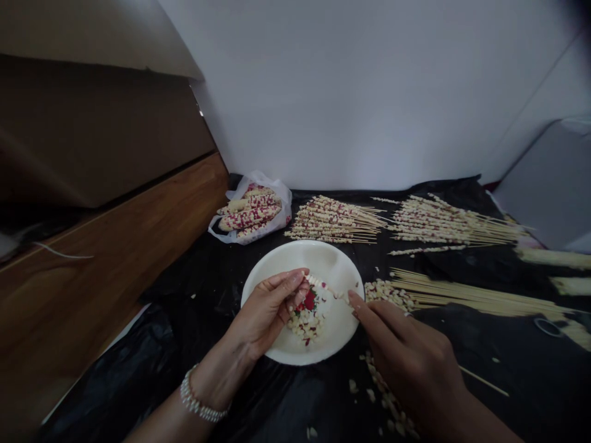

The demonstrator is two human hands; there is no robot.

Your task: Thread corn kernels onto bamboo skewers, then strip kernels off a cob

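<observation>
A skewer threaded with pale and dark red corn kernels (325,287) spans between my two hands over a white bowl (258,271). At its left end, the thumb and fingers of my left hand (277,301) are closed in a pinch; I cannot tell whether a loose kernel is among them. My right hand (406,344) grips the skewer's other end, and a bare stick (484,380) sticks out behind that hand. Loose kernels (307,326) lie in the bowl, beside a red printed flower (308,300) on its bottom.
A plastic bag (281,215) of speckled corn cobs (252,215) stands behind the bowl. Two piles of filled skewers (332,218) lie to its right, near bare sticks (462,292) and a kernel heap (388,294). Black sheeting (198,332) covers the surface; a wooden board (152,227) stands left.
</observation>
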